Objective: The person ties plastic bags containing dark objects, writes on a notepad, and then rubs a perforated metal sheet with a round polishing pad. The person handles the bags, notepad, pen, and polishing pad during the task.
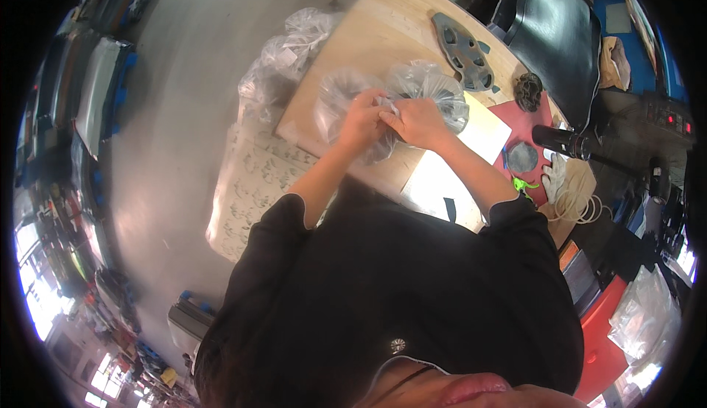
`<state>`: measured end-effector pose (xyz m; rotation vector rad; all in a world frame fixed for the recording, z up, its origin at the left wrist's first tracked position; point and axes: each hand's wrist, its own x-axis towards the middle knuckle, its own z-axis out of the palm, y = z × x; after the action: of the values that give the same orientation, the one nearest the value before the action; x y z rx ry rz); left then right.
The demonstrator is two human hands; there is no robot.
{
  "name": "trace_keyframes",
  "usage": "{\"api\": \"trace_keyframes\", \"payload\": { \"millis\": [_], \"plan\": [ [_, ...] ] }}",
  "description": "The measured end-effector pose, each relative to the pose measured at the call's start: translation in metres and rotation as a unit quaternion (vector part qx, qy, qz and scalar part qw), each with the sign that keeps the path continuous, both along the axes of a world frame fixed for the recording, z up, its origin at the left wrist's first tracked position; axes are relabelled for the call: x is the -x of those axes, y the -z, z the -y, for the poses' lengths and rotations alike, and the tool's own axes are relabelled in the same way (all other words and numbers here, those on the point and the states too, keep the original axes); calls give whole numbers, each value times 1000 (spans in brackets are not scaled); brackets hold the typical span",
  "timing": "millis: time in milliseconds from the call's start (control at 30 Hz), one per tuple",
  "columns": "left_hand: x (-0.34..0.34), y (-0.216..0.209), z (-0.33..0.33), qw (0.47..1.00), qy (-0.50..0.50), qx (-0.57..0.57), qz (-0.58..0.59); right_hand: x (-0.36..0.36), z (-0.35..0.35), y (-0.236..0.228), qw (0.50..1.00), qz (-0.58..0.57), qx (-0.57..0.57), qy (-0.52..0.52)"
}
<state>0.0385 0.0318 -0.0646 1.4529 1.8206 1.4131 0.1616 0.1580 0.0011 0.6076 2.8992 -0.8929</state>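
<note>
Black shirt [412,283] nearest; hands [363,121] gripping clear plastic [440,88]; plastic bulging on either side.

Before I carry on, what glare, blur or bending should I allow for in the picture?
Head view: the pale surface right of centre is washed out; head view: clear plastic and black chair show shiny highlights; head view: the table edge bows, fisheye-style; head view: lower-left windows are blown out.
</note>
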Motion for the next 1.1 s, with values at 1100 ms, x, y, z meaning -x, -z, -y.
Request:
{"api": "trace_keyframes", "payload": {
  "millis": [1100],
  "plan": [
    [-8,-30,18,932,52,-74,-350,3,-53,20,920,88,382,3]
  ]
}}
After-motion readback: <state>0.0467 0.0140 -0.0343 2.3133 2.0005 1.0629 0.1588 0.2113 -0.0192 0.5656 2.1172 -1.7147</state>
